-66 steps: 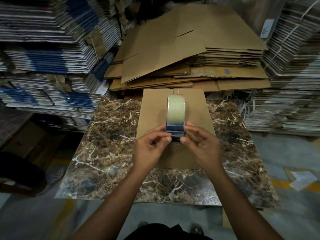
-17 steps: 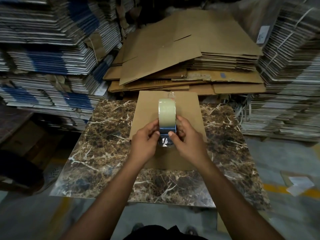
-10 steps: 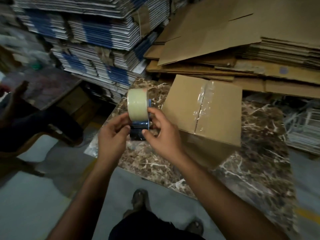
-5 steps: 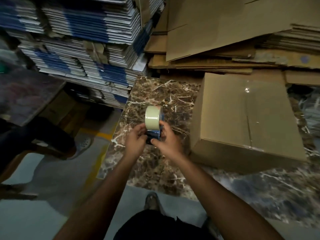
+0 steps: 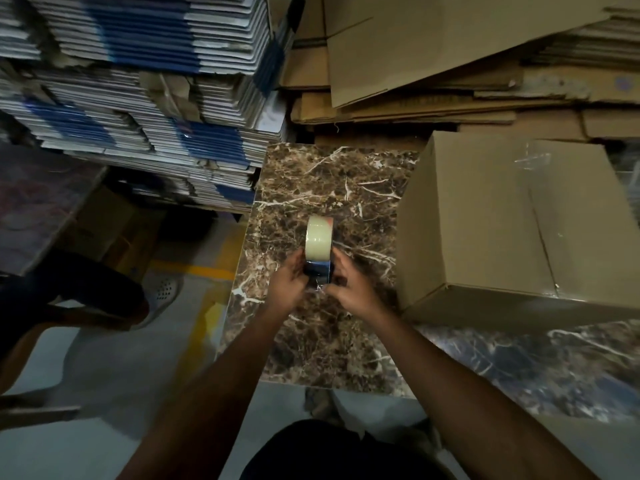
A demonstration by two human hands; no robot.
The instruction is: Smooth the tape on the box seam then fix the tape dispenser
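I hold a tape dispenser [image 5: 319, 252] with a pale roll of clear tape and a dark blue frame, above the left part of the marble table [image 5: 332, 188]. My left hand [image 5: 290, 289] grips its left side and my right hand [image 5: 349, 289] grips its right side, fingers pinching near the loose tape end below the frame. The brown cardboard box [image 5: 485, 220] stands on the table to the right, apart from my hands. Clear tape runs along its top seam [image 5: 540, 230].
Stacks of flat white and blue cartons [image 5: 138, 91] fill the back left. Flat brown cardboard sheets [image 5: 433, 53] are piled behind the table. Another person's leg and shoe [image 5: 152, 292] are on the floor at the left. My own feet show below the table's near edge.
Over the last second my view swung left and the hands carried the dispenser from over the box to the table's left part. The box now lies to the right.
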